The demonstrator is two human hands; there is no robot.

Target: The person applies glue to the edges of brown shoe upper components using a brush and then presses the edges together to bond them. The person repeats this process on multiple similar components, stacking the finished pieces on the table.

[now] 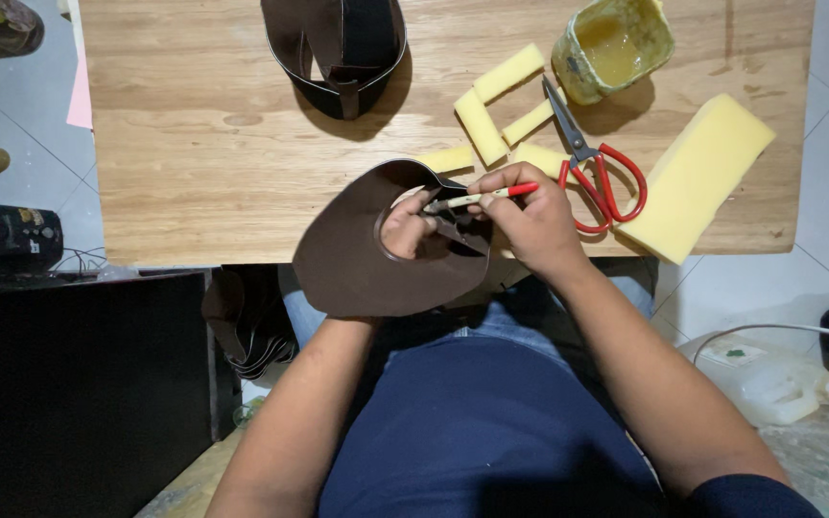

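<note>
The leather piece [357, 259] is dark brown, the pen [487, 196] cream with a red end. The scissors [599, 177] have red handles; the foam blocks [698, 177] are yellow, the table [203, 144] pale wood-grain.

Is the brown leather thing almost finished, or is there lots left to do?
Done: the brown leather piece is cut, with a hole. In hand: the left hand holds it through the hole while the right hand works on it with a red-tipped pen. Left: a similar dark piece waits on the table.
</note>
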